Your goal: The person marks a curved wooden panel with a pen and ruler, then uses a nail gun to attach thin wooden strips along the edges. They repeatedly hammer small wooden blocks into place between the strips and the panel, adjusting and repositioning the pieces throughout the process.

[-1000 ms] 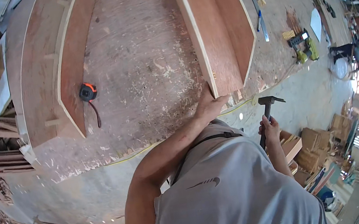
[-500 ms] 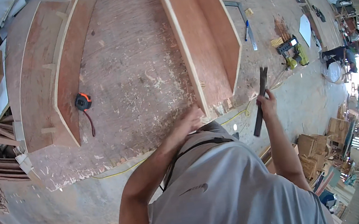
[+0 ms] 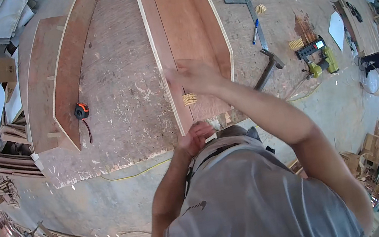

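A long reddish plywood trough (image 3: 184, 20) with pale edges lies on the sawdust-covered floor and runs away from me. My left hand (image 3: 195, 137) sits with curled fingers on its near end, at the left side wall. My right hand (image 3: 192, 76) is blurred with motion and stretched over the trough's floor, fingers pointing left, with nothing visible in it. Just below that hand a small yellow strip of nails (image 3: 190, 99) lies on the trough. A dark hammer (image 3: 267, 70) lies on the floor to the right, apart from both hands.
A second wooden trough (image 3: 59, 79) lies at the left, with an orange and black tape measure (image 3: 81, 110) beside it. At the right are a metal square (image 3: 251, 9), a blue pen (image 3: 255, 31) and a green nail gun (image 3: 319, 60). A yellow cord (image 3: 129, 175) crosses the floor.
My right hand held the hammer at my right side earlier. The hammer now lies on the floor, and that hand has swung left over the trough. My left hand stays at the trough's near end.
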A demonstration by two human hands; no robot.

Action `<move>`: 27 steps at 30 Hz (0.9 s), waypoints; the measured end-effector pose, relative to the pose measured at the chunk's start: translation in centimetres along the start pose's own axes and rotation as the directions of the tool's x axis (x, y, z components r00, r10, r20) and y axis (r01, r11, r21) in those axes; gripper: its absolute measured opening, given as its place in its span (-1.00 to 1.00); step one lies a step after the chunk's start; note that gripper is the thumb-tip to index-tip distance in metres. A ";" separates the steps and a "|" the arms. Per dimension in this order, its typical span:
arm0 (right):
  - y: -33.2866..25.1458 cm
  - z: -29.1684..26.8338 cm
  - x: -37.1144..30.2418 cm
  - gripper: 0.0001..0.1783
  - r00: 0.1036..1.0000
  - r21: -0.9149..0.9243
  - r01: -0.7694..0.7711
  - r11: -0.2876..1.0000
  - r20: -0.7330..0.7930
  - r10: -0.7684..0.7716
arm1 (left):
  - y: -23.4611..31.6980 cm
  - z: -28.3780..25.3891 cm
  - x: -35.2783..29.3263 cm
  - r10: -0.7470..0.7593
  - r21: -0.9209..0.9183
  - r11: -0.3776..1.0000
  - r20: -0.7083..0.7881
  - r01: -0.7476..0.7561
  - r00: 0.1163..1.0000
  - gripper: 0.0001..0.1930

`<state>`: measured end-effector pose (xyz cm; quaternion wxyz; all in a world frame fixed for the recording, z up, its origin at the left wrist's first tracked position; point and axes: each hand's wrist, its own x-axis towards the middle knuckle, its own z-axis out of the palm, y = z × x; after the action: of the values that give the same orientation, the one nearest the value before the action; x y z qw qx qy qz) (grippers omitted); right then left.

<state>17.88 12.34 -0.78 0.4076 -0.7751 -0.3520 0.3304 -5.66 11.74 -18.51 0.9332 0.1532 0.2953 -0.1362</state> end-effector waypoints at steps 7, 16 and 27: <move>-1.7 2.6 3.3 -0.42 0.992 -0.338 -0.044 0.940 0.098 0.082 | -0.8 4.7 1.6 0.216 -0.552 0.795 -0.126 -0.250 0.968 -0.51; -2.1 -5.0 -1.8 -0.61 0.999 0.612 0.002 0.791 -0.037 0.026 | 5.9 14.7 -5.4 0.734 -0.253 0.505 -0.377 -0.825 0.564 -0.56; 5.2 -3.7 -5.5 -0.58 0.984 0.860 -0.176 0.480 0.163 0.068 | 6.1 12.6 -6.2 0.687 -0.268 0.585 -0.339 -0.765 0.643 -0.48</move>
<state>19.32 4.16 -2.40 0.6993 -0.4669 -0.1020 0.5317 -2.00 13.76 -3.72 0.8823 0.0857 0.3182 0.3361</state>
